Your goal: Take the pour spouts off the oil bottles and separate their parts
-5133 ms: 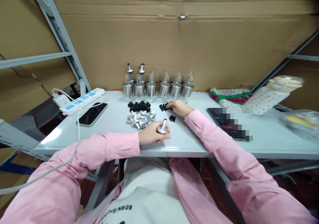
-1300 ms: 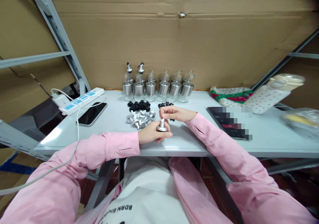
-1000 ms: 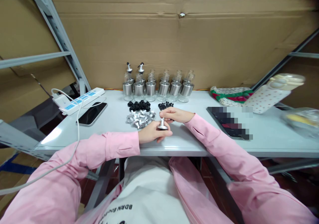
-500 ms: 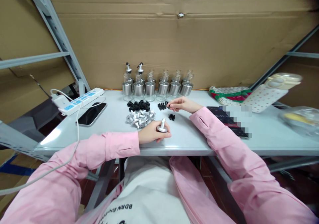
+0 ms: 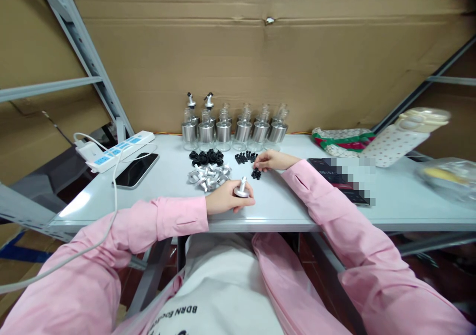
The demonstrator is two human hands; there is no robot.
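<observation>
Pourer top (image 5: 242, 192), silver and upright, is gripped by the left hand (image 5: 227, 196) below the frame's centre. Silver pourer spouts (image 5: 210, 178) are heaped left of centre. Right of centre, the right hand (image 5: 270, 161) is narrowed at small black parts (image 5: 256, 175); whether one is pinched cannot be told. Above centre, steel-sleeved glass bottles (image 5: 243, 132) are lined up.

Creased cardboard wall (image 5: 178, 52), grey metal frame (image 5: 88, 52), glossy pale tabletop (image 5: 275, 203), reddish floor (image 5: 311, 264)
</observation>
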